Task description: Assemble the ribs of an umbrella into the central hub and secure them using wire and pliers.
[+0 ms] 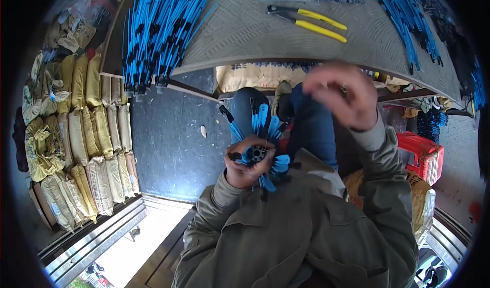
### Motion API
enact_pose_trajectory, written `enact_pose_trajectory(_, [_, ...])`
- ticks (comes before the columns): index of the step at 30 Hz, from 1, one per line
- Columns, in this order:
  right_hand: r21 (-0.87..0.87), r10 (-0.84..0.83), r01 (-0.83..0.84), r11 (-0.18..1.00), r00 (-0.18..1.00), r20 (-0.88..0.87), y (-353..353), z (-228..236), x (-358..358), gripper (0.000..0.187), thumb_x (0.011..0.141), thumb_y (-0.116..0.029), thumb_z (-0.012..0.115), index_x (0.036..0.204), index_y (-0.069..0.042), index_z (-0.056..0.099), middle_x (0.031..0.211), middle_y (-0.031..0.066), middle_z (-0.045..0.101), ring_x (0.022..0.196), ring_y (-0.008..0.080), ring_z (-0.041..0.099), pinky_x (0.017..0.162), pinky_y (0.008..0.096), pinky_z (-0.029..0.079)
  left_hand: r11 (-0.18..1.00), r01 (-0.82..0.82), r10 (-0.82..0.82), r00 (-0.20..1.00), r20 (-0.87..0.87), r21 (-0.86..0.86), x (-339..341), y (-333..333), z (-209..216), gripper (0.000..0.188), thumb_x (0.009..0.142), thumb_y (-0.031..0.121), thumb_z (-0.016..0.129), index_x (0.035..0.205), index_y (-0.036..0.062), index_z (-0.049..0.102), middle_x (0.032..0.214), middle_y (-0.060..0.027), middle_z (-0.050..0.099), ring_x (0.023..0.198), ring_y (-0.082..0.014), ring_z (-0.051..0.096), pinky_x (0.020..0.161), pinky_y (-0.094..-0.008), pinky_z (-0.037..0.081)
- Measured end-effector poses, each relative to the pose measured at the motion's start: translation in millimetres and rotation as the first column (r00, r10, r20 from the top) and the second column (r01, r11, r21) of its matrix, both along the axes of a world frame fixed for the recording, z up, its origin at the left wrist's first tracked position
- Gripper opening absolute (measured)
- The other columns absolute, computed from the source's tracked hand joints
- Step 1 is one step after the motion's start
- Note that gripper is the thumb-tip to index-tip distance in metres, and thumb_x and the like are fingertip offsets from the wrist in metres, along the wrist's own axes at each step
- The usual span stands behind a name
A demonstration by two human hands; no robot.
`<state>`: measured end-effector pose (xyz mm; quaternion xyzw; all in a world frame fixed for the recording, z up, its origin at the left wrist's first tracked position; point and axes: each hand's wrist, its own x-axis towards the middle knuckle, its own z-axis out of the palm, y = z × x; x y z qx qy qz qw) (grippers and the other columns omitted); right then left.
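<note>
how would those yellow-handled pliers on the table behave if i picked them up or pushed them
The yellow-handled pliers likely feel stiff and rather heavy for their size, since the head looks like dark metal. They would probably slide rather than roll, lying flat on the table. The spread handles may swing a little when lifted.

The held strips (263, 116) are bright blue with black ends. The pliers (295, 19) have yellow handles, the bench (229, 38) is grey with swirling lines, the stool (431, 160) red, the jeans (314, 135) blue, the jacket (275, 232) olive.
</note>
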<state>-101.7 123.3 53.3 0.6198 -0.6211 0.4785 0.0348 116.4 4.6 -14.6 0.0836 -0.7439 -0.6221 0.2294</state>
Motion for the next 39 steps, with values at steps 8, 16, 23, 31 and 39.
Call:
enact_pose_trajectory(8, [0.089, -0.415, 0.586, 0.805, 0.665, -0.621, -20.3, -44.9, -113.6, 0.022, 0.083, -0.023, 0.061, 0.092, -0.005, 0.052, 0.087, 0.007, 0.058, 0.075, 0.0277, 0.059, 0.063, 0.0349, 0.049, 0.985, -0.036, 0.015, 0.992, 0.126, 0.17, -19.1, 3.2, 7.2, 0.02, 0.074, 0.002, 0.07, 0.093, -0.0016, 0.062, 0.076, -0.002, 0.061, 0.068, -0.0075, 0.055, 0.06, -0.0203, 0.044])
enact_pose_trajectory(16, [0.246, -0.358, 0.262, 0.933, 0.719, 0.596, 7.2, -46.4, -60.5, 0.037, 0.091, -0.041, 0.046, 0.086, -0.004, 0.05, 0.081, 0.0061, 0.054, 0.071, 0.022, 0.06, 0.063, 0.0322, 0.049, 0.982, -0.016, -0.014, 0.987, 0.159, 0.189, -11.2, -22.2, 7.8, 0.029, 0.071, 0.001, 0.072, 0.098, -0.0023, 0.063, 0.079, -0.0041, 0.063, 0.07, -0.0085, 0.057, 0.063, -0.0217, 0.046])
enact_pose_trajectory(23, [-0.575, 0.476, -0.135, 0.807, -0.428, 0.768, 36.2, -71.1, 127.5, 0.04, 0.089, -0.044, 0.047, 0.092, -0.004, 0.051, 0.092, 0.0124, 0.053, 0.081, 0.0297, 0.062, 0.066, 0.0343, 0.053, 0.94, -0.006, -0.053, 0.985, 0.165, 0.34, 5.7, -32.5, -4.4, 0.033, 0.071, 0.0, 0.072, 0.103, -0.0017, 0.062, 0.081, -0.0046, 0.063, 0.072, -0.0085, 0.057, 0.065, -0.0222, 0.047])
enact_pose_trajectory(31, [0.176, 0.06, -0.497, 0.85, 0.421, 0.905, 45.0, -24.2, 75.7, 0.01, 0.085, -0.011, 0.057, 0.089, -0.002, 0.056, 0.108, 0.0161, 0.053, 0.097, 0.0283, 0.058, 0.074, 0.0346, 0.052, 0.948, 0.018, -0.063, 0.989, 0.132, 0.317, 11.5, -24.4, 2.1, 0.032, 0.072, 0.001, 0.071, 0.103, 0.0004, 0.062, 0.082, -0.0032, 0.061, 0.072, -0.007, 0.055, 0.064, -0.0208, 0.045])
enact_pose_trajectory(39, [0.164, -0.127, 0.337, 0.927, 0.694, -0.709, 47.0, -19.0, 42.9, 0.033, 0.081, -0.016, 0.06, 0.114, -0.015, 0.058, 0.128, 0.0055, 0.047, 0.116, 0.0208, 0.047, 0.102, 0.0412, 0.031, 0.978, 0.084, -0.105, 0.989, 0.102, 0.191, 13.4, -13.0, 2.8, 0.026, 0.075, 0.004, 0.065, 0.101, -0.0011, 0.062, 0.085, -0.0084, 0.062, 0.074, -0.0121, 0.058, 0.066, -0.025, 0.046])
